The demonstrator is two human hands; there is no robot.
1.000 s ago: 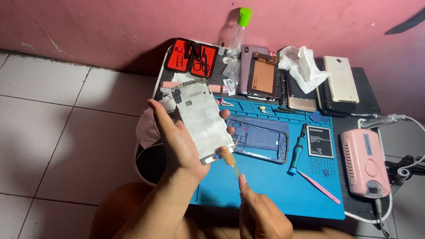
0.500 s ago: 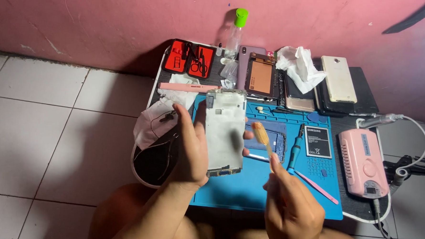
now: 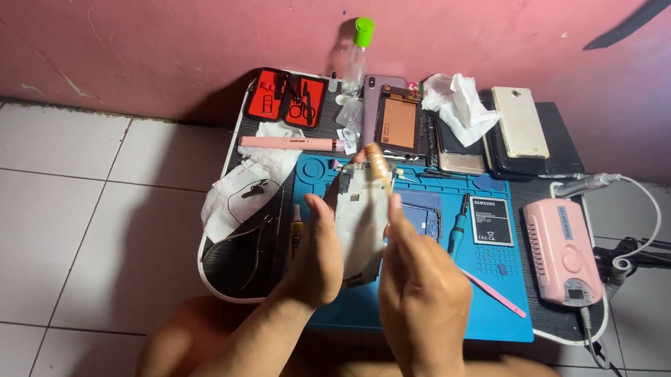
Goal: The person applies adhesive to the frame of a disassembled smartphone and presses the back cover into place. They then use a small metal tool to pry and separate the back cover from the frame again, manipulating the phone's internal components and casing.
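The left hand [image 3: 319, 252] grips a phone frame [image 3: 362, 216] upright above the blue mat [image 3: 420, 313]. The right hand [image 3: 422, 286] is closed round a brush [image 3: 378, 165], whose tip rests against the frame's top edge, with a battery [image 3: 491, 221] lying nearby.

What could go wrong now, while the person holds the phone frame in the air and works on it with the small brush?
1. The left hand grips the phone frame only by its edge, above the blue mat; it may slip and fall onto the blue phone part below.
2. The brush in the right hand meets the frame's top end; hard pressure might harm small parts there.
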